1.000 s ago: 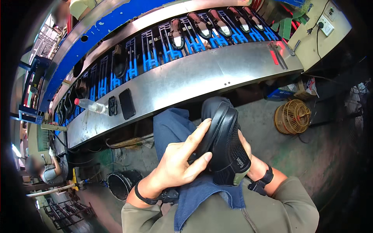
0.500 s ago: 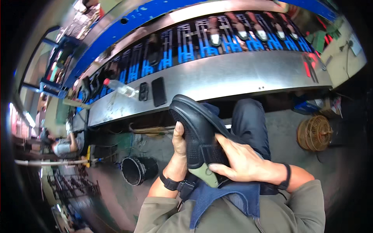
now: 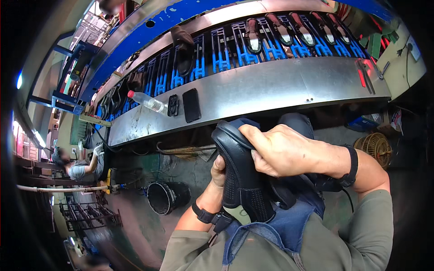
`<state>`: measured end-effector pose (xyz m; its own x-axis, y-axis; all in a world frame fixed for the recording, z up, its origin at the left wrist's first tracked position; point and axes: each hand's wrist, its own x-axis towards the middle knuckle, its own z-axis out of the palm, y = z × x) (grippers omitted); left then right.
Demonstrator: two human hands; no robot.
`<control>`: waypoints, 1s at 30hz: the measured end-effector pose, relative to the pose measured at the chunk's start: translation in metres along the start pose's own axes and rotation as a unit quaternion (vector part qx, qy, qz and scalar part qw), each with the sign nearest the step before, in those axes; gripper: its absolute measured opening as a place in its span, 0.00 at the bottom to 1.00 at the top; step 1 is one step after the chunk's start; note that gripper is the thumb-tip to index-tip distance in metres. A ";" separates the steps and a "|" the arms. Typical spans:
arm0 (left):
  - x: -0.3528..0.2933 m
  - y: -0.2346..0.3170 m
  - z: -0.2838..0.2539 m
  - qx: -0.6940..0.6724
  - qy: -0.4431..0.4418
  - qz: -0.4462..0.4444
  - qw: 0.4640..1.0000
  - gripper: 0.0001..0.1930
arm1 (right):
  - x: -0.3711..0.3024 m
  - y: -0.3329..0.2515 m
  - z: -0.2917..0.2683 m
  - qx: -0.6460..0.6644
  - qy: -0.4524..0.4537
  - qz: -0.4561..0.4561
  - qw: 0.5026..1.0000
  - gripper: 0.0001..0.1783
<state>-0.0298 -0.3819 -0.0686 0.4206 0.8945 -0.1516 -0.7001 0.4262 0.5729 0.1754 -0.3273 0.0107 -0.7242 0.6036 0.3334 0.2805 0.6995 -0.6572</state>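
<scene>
A black leather shoe (image 3: 242, 180) with a perforated side is held over my lap, toe pointing away from me and pale green lining showing at the heel end. Along its right side runs a thick black sole (image 3: 282, 196); its rear part stands apart from the upper, while at the toe the two meet. My left hand (image 3: 218, 174) grips the shoe from the left, thumb up against the side and the other fingers hidden beneath. Closed over the toe end is my right hand (image 3: 287, 151), pinching the sole's edge against the upper.
Ahead, a metal-topped conveyor bench (image 3: 253, 88) carries a phone (image 3: 191, 105), a small black case (image 3: 173, 105), a bottle (image 3: 147, 101) and pliers (image 3: 365, 77). Shoes (image 3: 254, 36) ride on blue racks behind. A black bucket (image 3: 162, 198) stands left; a co-worker (image 3: 83, 167) sits farther left.
My right hand has moved from the heel area forward to the toe and closed there. The sole's rear part now stands farther from the upper. A dark shoe on the racks shows more clearly.
</scene>
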 end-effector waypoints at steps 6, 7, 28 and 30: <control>0.002 -0.014 -0.022 -0.014 -0.038 -0.041 0.998 0.48 | -0.006 0.021 0.007 0.199 0.043 -0.037 0.978 0.25; 0.004 -0.017 -0.021 -0.029 -0.042 -0.033 0.998 0.49 | -0.007 0.021 0.011 0.221 0.050 -0.034 0.973 0.24; 0.060 -0.019 -0.001 -0.009 0.118 -0.091 0.989 0.26 | -0.112 -0.007 0.052 -0.184 0.078 0.059 0.978 0.47; 0.062 -0.010 0.008 0.012 0.156 -0.089 0.984 0.21 | -0.094 0.006 0.043 -0.153 0.117 -0.107 0.975 0.44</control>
<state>0.0076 -0.3317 -0.0776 0.3363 0.8050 -0.4888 -0.6160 0.5806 0.5324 0.2182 -0.3966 -0.0542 -0.6326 0.4771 0.6100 0.3400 0.8788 -0.3347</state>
